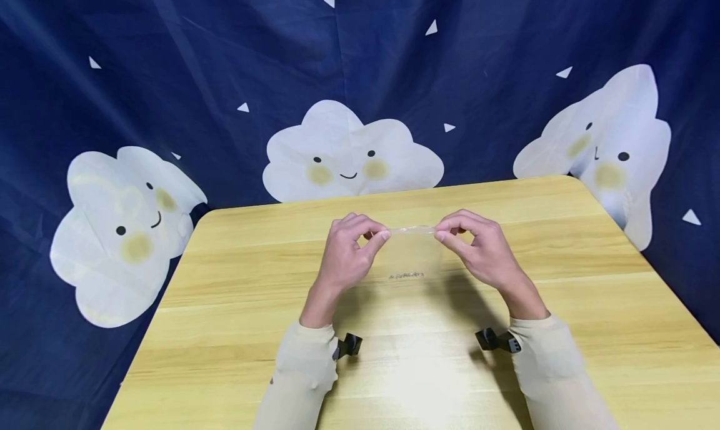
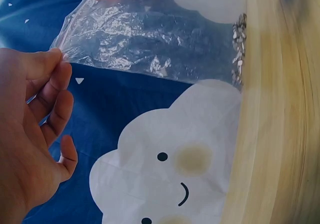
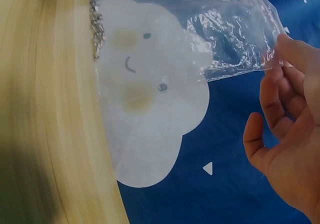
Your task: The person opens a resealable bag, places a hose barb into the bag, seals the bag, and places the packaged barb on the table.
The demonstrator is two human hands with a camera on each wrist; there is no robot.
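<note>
A clear plastic zip bag (image 2: 150,38) hangs upright between my two hands over the table. Along its bottom lie several small shiny metal pieces (image 2: 239,48), also seen as a thin dark row of metal pieces (image 1: 406,275) in the head view. My left hand (image 1: 351,245) pinches one top corner of the bag between thumb and index finger. The opposite top corner is pinched the same way by my right hand (image 1: 478,245). In the right wrist view the bag's film (image 3: 225,33) is wrinkled and glossy near the top edge.
The wooden table (image 1: 236,292) spreads beneath both hands, with a bright glare patch near its front. Behind it hangs a dark blue curtain (image 1: 225,42) with white clouds and small triangles. A small black camera (image 1: 351,344) sits at each sleeve.
</note>
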